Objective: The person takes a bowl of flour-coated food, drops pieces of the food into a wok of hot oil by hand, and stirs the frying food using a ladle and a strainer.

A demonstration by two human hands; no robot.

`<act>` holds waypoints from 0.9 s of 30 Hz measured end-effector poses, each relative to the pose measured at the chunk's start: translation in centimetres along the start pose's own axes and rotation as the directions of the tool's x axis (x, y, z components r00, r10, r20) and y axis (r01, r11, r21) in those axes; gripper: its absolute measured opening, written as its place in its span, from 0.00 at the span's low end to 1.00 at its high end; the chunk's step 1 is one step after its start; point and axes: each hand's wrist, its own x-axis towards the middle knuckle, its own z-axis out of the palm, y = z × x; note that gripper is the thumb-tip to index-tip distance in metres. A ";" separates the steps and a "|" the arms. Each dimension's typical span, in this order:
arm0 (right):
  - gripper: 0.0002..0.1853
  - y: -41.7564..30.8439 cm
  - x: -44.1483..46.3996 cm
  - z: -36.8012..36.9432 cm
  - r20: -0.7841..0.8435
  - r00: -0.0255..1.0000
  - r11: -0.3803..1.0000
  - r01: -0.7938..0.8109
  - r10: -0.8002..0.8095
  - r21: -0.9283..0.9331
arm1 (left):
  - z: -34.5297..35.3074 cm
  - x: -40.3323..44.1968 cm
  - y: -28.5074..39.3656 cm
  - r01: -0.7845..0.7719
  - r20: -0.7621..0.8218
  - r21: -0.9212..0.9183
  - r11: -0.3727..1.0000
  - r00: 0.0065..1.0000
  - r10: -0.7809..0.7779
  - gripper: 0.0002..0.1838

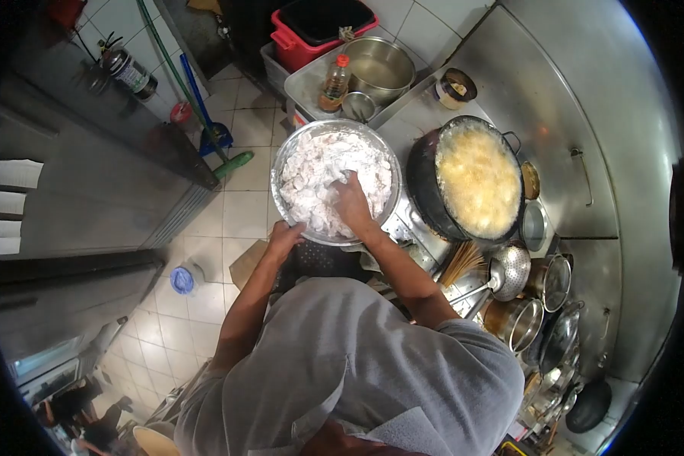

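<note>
A wide metal bowl [280, 216] is full of flour-coated pieces [319, 163] that look like cut meat, white all over. My left hand [286, 237] grips the bowl's near-left rim, fingers wrapped over its edge. Reaching into the bowl from the right, my right hand [349, 199] has its fingers sunk in the floury pieces. White flour covers those fingertips, and whether they close on a piece is hidden. Just right of the bowl, a large black wok [425, 163] holds bubbling yellow oil.
Behind the bowl stand a steel pot [403, 72] and a red-capped bottle [334, 83] on a metal tray. A perforated ladle [511, 270], a bamboo brush [463, 262] and several pots crowd the right. A broom [234, 164] lies left, over the tiled floor.
</note>
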 end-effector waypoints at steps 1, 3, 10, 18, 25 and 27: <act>0.20 0.0 0.0 0.1 -0.032 0.999 0.999 -0.031 0.032 0.036 | -0.1 0.0 -0.1 0.001 0.000 0.002 1.000 1.000 -0.001 0.18; 0.19 0.4 -0.3 1.3 -0.058 0.995 0.996 0.077 -0.080 -0.049 | -0.1 0.3 -0.4 -0.016 0.002 -0.006 1.000 1.000 0.016 0.18; 0.15 2.2 -0.7 0.5 -0.224 0.967 0.991 0.111 -0.125 -0.075 | 1.1 -1.1 1.8 -0.039 0.031 0.049 0.998 0.999 0.038 0.17; 0.20 1.5 -1.4 -4.8 -0.130 0.983 0.983 -0.107 0.127 0.150 | 0.9 -0.8 1.4 -0.018 0.012 0.045 0.999 1.000 0.017 0.19; 0.18 5.5 -0.6 -18.6 -0.276 0.949 0.968 -0.090 0.155 0.235 | 0.9 -0.9 1.4 -0.034 0.036 0.019 0.999 0.999 0.034 0.22; 0.18 8.4 0.5 -22.5 -0.269 0.952 0.971 -0.086 0.145 0.221 | 1.1 -1.1 1.5 -0.057 0.020 0.029 0.998 0.998 0.056 0.20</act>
